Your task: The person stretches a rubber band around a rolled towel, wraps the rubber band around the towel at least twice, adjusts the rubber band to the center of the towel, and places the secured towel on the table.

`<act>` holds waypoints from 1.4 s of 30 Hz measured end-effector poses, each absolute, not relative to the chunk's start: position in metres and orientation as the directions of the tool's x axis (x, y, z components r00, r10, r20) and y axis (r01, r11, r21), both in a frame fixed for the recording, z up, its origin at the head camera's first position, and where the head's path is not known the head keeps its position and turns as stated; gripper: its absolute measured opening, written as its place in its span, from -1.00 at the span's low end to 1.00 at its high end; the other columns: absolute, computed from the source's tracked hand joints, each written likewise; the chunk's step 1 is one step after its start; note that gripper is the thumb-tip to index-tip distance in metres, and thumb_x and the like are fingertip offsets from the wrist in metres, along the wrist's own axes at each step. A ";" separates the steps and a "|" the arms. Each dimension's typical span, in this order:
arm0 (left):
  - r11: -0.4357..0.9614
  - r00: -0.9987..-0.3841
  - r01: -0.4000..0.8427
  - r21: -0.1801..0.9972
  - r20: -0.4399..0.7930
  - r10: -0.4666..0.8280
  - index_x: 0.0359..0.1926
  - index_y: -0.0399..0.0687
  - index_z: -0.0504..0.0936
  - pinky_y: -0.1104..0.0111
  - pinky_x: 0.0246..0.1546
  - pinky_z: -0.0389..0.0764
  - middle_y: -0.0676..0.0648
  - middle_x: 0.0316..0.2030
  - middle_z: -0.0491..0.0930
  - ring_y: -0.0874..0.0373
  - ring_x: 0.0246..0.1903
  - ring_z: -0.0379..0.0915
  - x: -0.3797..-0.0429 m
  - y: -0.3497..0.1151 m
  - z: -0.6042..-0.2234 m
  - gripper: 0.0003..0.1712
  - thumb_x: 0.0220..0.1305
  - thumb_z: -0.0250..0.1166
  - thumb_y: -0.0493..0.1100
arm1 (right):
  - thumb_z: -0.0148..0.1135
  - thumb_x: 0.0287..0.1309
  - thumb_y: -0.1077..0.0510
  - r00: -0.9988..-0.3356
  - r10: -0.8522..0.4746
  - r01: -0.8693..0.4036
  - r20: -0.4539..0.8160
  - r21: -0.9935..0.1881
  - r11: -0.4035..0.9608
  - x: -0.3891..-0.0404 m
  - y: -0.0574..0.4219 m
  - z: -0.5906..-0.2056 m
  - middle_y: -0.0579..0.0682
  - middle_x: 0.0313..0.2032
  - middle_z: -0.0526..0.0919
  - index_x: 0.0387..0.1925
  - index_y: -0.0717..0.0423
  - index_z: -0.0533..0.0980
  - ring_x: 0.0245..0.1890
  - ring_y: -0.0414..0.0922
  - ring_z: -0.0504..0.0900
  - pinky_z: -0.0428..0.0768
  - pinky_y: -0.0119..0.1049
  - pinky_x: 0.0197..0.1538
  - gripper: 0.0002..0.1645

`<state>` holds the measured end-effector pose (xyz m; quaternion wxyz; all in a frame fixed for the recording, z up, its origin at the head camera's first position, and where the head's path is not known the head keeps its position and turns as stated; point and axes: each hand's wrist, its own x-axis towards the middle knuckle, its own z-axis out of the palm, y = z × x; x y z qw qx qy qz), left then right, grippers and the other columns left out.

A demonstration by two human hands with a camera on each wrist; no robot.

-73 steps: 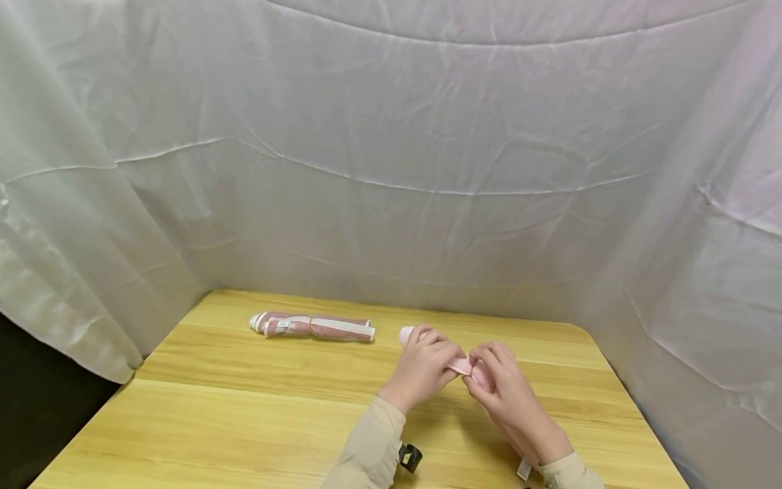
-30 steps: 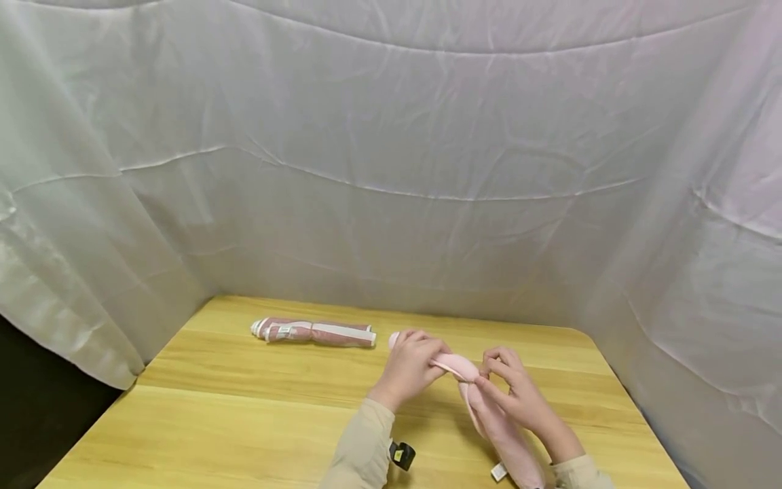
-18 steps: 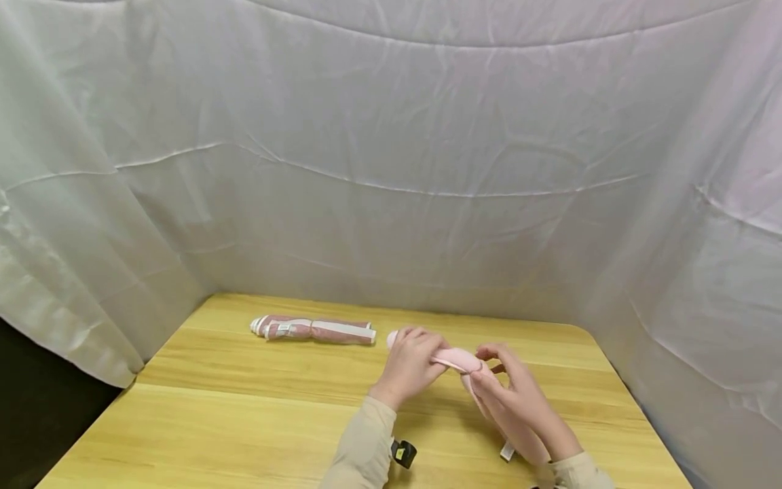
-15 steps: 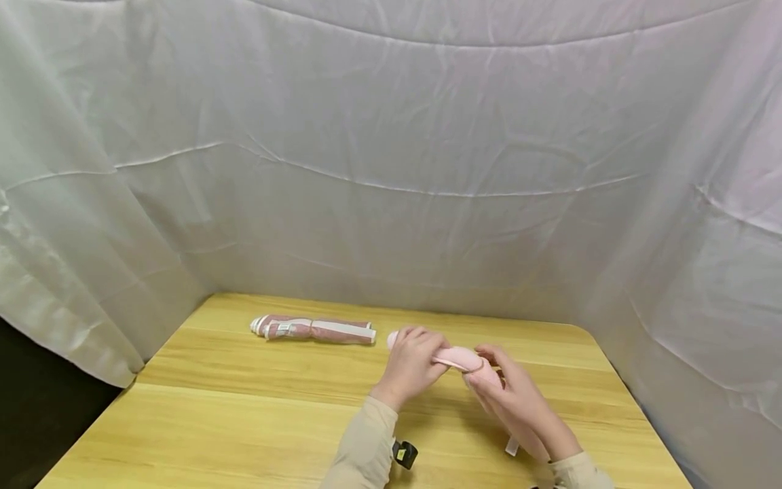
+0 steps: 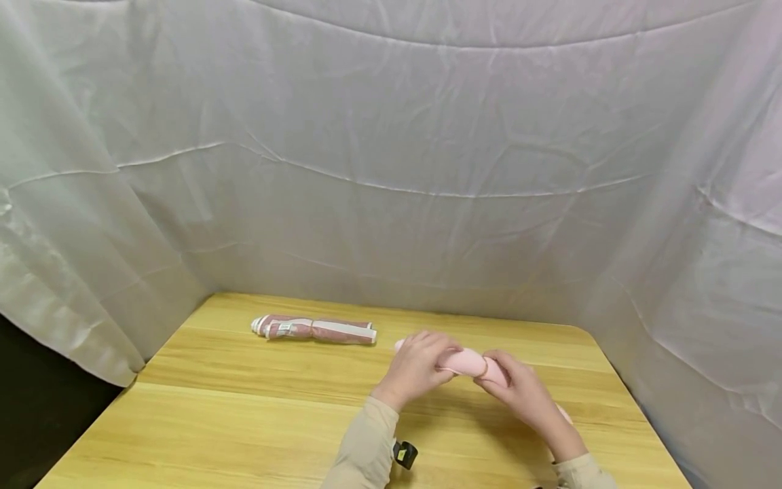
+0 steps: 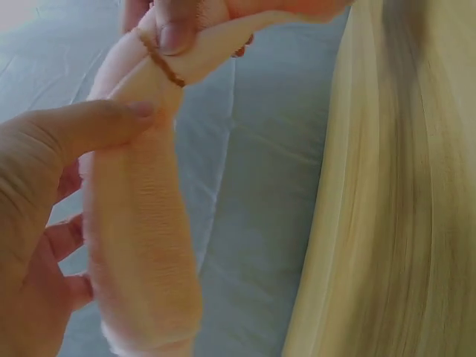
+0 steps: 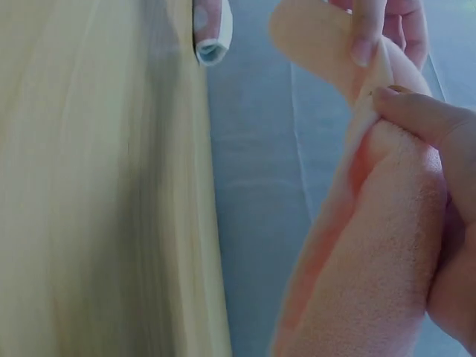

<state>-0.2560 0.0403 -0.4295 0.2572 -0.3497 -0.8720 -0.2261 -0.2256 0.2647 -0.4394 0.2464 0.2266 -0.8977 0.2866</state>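
Note:
A rolled pink towel (image 5: 467, 362) is held up above the table between both hands. A thin brown rubber band (image 6: 160, 59) circles it near the middle, pinching it narrower there. My left hand (image 5: 415, 368) grips the roll to the left of the band, with the thumb along its side in the left wrist view. My right hand (image 5: 519, 392) grips it at the band, and the thumb presses there in the right wrist view. A fold of the towel's edge (image 7: 364, 111) stands out beside that thumb. The right forearm hides most of the towel's other end in the head view.
Another roll, a red-and-white striped towel (image 5: 342, 331) tied round its middle, lies at the back left of the wooden table (image 5: 232, 421). Pale grey curtains (image 5: 391, 224) hang close behind the table and along both sides. A black wrist device (image 5: 405, 454) sits by the left sleeve.
My right hand's fingers have gone from picking at the band to wrapping round the roll. The towel's near end has swung rightward behind the right forearm, and its white tag has gone from view.

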 end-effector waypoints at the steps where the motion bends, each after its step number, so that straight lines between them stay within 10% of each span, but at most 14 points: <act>1: 0.655 -0.636 0.723 0.220 0.583 0.506 0.03 0.18 0.60 0.19 0.28 0.41 0.15 0.05 0.64 0.22 0.10 0.50 -0.256 0.040 -0.429 -0.52 0.05 0.45 0.08 | 0.55 -0.20 0.20 -0.745 -0.284 -0.569 0.604 -0.352 0.743 -0.226 0.266 -0.440 -0.09 -0.31 0.69 -0.17 0.02 0.58 -0.39 -0.36 0.49 0.52 -0.38 -0.35 -0.54; 9: 0.661 -0.704 0.695 0.283 0.453 0.546 0.20 0.25 0.53 0.15 0.22 0.41 0.16 0.14 0.59 0.22 0.16 0.43 -0.254 0.044 -0.429 -0.33 0.06 0.37 0.27 | 0.54 -0.32 0.14 -0.510 -0.447 -0.678 0.735 -0.023 0.735 -0.234 0.270 -0.441 -0.08 -0.32 0.66 -0.18 0.08 0.59 -0.30 -0.13 0.60 0.58 -0.12 -0.24 -0.48; 14: 0.647 -0.744 0.666 0.370 0.395 0.540 0.24 0.23 0.51 0.17 0.21 0.42 0.14 0.15 0.60 0.19 0.17 0.48 -0.251 0.044 -0.429 -0.29 0.12 0.25 0.40 | 0.26 0.10 -0.11 -0.433 -0.482 -0.703 0.762 0.049 0.709 -0.235 0.270 -0.442 -0.08 -0.32 0.65 -0.19 0.10 0.60 -0.28 -0.08 0.60 0.57 -0.08 -0.21 -0.61; 18: 0.630 -0.752 0.659 0.411 0.379 0.539 0.19 0.20 0.55 0.31 0.06 0.52 0.13 0.08 0.64 0.22 0.05 0.57 -0.251 0.045 -0.428 -0.32 0.16 0.20 0.41 | 0.12 0.25 -0.18 -0.422 -0.480 -0.703 0.769 0.057 0.709 -0.234 0.270 -0.443 -0.08 -0.29 0.66 -0.18 0.08 0.61 -0.26 -0.07 0.60 0.54 -0.08 -0.19 -0.57; 24: 0.633 -0.727 0.683 0.365 0.422 0.542 0.04 0.13 0.62 0.40 -0.06 0.50 0.12 -0.05 0.70 0.30 -0.14 0.59 -0.252 0.047 -0.428 -0.47 0.21 0.20 0.32 | 0.37 -0.20 0.06 -0.454 -0.478 -0.695 0.752 0.038 0.718 -0.233 0.269 -0.443 -0.02 -0.23 0.66 -0.16 0.10 0.59 -0.22 -0.02 0.60 0.56 -0.04 -0.14 -0.54; 29: 0.688 -0.709 0.674 0.268 0.496 0.501 -0.01 0.16 0.62 0.28 0.10 0.45 0.16 -0.06 0.70 0.28 -0.06 0.58 -0.253 0.045 -0.429 -0.56 0.21 0.23 0.26 | 0.30 0.10 -0.12 -0.455 -0.473 -0.725 0.755 -0.005 0.689 -0.233 0.267 -0.442 -0.03 -0.19 0.65 -0.10 0.10 0.59 -0.18 -0.06 0.58 0.54 -0.19 -0.05 -0.55; 36: 0.675 -0.587 0.721 0.158 0.658 0.472 -0.07 0.18 0.63 0.25 0.14 0.44 0.18 -0.10 0.71 0.27 -0.04 0.56 -0.257 0.040 -0.433 -0.63 0.12 0.36 0.14 | 0.28 0.09 0.30 -0.458 -0.436 -0.781 0.775 -0.116 0.614 -0.229 0.263 -0.437 -0.12 -0.26 0.62 -0.05 0.14 0.57 -0.24 -0.21 0.52 0.43 -0.43 -0.07 -0.67; 42: 0.643 -0.478 0.760 0.092 0.750 0.458 -0.14 0.18 0.67 0.25 0.15 0.43 0.19 -0.16 0.72 0.29 -0.08 0.56 -0.259 0.040 -0.435 -0.66 0.01 0.44 0.08 | 0.04 0.39 0.15 -0.397 -0.440 -0.828 0.805 -0.106 0.551 -0.230 0.260 -0.435 -0.14 -0.32 0.53 0.14 0.19 0.53 -0.35 -0.34 0.38 0.38 -0.55 -0.27 -0.62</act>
